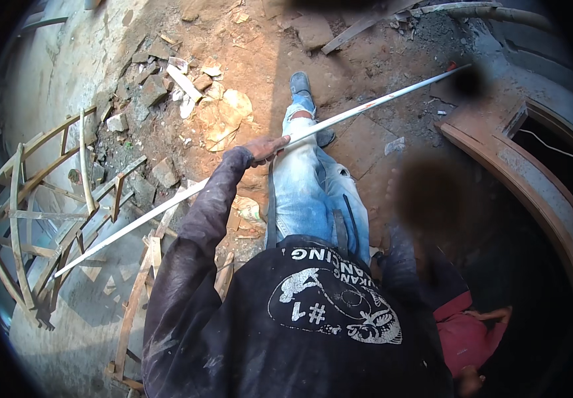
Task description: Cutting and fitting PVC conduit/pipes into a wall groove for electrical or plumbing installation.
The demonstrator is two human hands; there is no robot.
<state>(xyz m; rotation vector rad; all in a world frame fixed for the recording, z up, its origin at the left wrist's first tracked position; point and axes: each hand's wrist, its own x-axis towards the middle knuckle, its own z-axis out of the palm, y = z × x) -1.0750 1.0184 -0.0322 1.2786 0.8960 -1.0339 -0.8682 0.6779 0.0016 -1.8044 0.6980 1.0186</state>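
A long, thin white pipe (370,106) runs slantwise across the view, from low at the left to high at the right. My left hand (264,150) is closed around it near the middle, in front of my thigh. Beyond the hand, the pipe passes over my jeans (297,179) and then above the dirt ground. Its lower part goes behind my left forearm and comes out near some wooden frames. Dark smudges cover most of my right hand (392,188); only a bit of it shows beside my right thigh, its fingers unclear.
Curved wooden frames (67,219) stand at the left. Broken bricks (154,89) and crumpled brown paper (226,118) litter the dirt ahead. A curved wooden frame (525,174) lies at the right. Close by at the lower right is another person in a red garment (460,331).
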